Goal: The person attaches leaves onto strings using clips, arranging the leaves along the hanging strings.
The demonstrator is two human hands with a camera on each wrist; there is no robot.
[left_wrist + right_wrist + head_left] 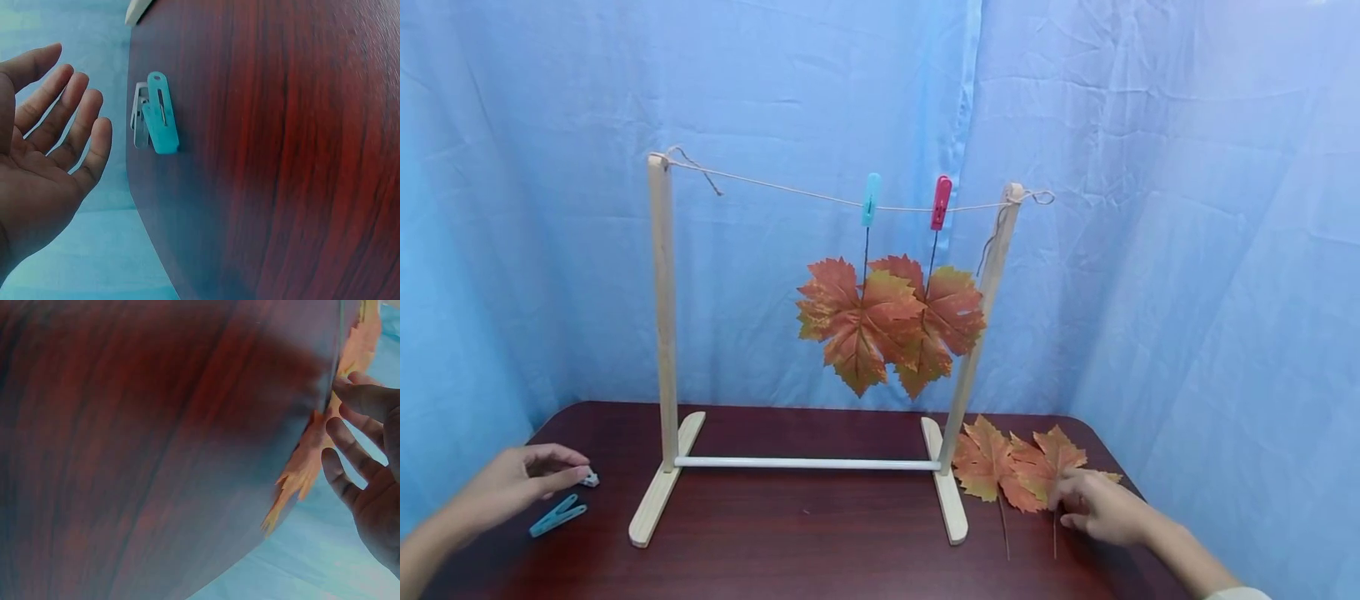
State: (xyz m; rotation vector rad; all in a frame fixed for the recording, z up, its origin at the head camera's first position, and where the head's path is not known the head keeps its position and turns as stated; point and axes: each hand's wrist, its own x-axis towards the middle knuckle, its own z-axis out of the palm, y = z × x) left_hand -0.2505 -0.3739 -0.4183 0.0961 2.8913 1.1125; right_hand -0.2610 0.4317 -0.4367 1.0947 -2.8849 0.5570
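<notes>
My left hand (523,483) is at the table's left side, fingers spread and loosely bent in the left wrist view. Near its fingertips lie a grey clothespin (139,119) and a teal clothespin (161,119), side by side. My right hand (1101,507) reaches over the right one of two orange-red artificial maple leaves (1052,454), partly hiding it. In the right wrist view its fingers are loosely bent, with the thumb tip right at the leaf's stem. The left leaf (985,458) lies beside it, overlapping, its stem toward me.
A wooden stand (662,317) carries a string (775,185) between two posts. Two leaves hang there, one by a light-blue clothespin (871,200), one by a red clothespin (941,202). A white bar (805,463) joins the feet. Blue curtains (820,83) surround the dark table (805,550).
</notes>
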